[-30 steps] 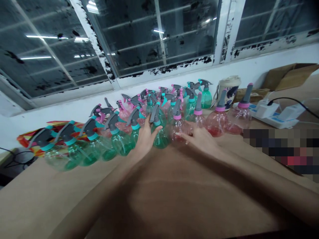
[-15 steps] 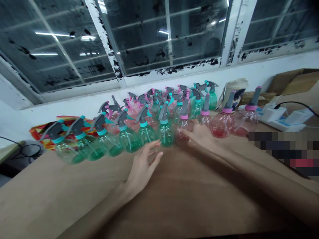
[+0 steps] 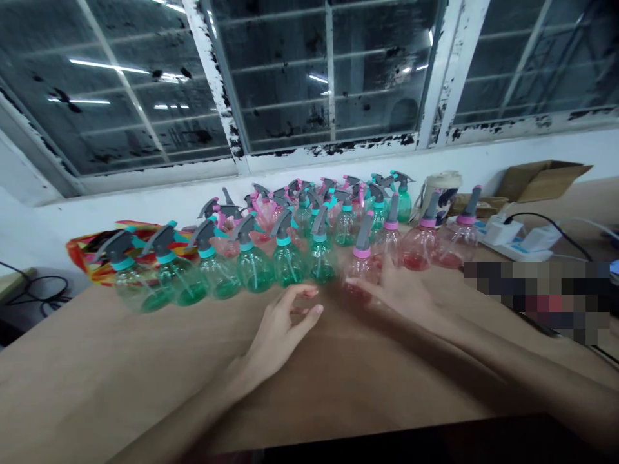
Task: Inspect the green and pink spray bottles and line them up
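Observation:
My right hand [image 3: 403, 293] is wrapped round the body of a clear pink spray bottle [image 3: 362, 274] with a pink collar and grey trigger head. The thumb lies across its near side; the other fingers are blurred and partly hidden. That bottle stands slightly forward of the other pink bottles [image 3: 416, 250] in the front row. To the left, my left hand [image 3: 285, 325] hovers over the tabletop, fingers curved and apart, holding nothing. Just beyond it are green spray bottles with teal collars, the closest being a green spray bottle [image 3: 322, 263] with green liquid low inside.
Behind the front row stand several more pink and green spray bottles [image 3: 345, 225]. A red-and-yellow bag [image 3: 91, 258] lies at the left on the brown table [image 3: 193, 361]. A cup [image 3: 442, 193], a cardboard box [image 3: 541, 180] and a power strip with plugs [image 3: 517, 248] are at the right.
The pink bottle in my right hand has come towards me, out from the row. My left hand has shifted only slightly, fingers still apart. The view has tilted a little.

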`<control>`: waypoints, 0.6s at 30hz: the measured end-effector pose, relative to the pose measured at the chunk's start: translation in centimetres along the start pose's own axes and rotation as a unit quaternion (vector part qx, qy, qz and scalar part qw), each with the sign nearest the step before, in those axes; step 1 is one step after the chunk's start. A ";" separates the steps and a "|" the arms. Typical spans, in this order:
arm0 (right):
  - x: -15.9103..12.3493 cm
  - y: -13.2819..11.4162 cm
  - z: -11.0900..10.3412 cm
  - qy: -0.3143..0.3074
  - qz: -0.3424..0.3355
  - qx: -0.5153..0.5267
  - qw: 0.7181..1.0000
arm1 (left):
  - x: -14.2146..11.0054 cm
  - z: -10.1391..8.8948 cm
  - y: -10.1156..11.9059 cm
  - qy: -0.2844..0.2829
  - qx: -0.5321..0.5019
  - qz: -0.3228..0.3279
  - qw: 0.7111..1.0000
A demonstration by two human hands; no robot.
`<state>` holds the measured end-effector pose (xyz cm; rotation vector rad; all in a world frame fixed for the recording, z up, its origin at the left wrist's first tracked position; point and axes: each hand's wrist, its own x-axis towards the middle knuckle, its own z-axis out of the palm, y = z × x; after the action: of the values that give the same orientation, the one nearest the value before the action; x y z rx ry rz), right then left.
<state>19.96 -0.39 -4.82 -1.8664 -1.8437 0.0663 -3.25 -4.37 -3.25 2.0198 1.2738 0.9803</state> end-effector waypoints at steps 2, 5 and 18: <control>-1.4 -0.8 -0.2 0.001 -0.025 -0.011 1.000 | 0.4 0.2 0.5 -0.010 -0.012 0.007 1.000; -3.2 -2.4 -0.3 -0.011 -0.055 -0.030 0.998 | 1.2 0.6 1.5 -0.013 -0.024 0.011 1.000; -3.9 -5.1 4.2 -0.007 -0.224 0.018 0.975 | 4.9 1.5 0.2 0.104 -0.096 0.028 0.990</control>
<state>13.33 -3.00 -7.70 -1.3894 -2.2103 -0.0446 -0.53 -0.06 -2.58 1.8524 1.1809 1.3163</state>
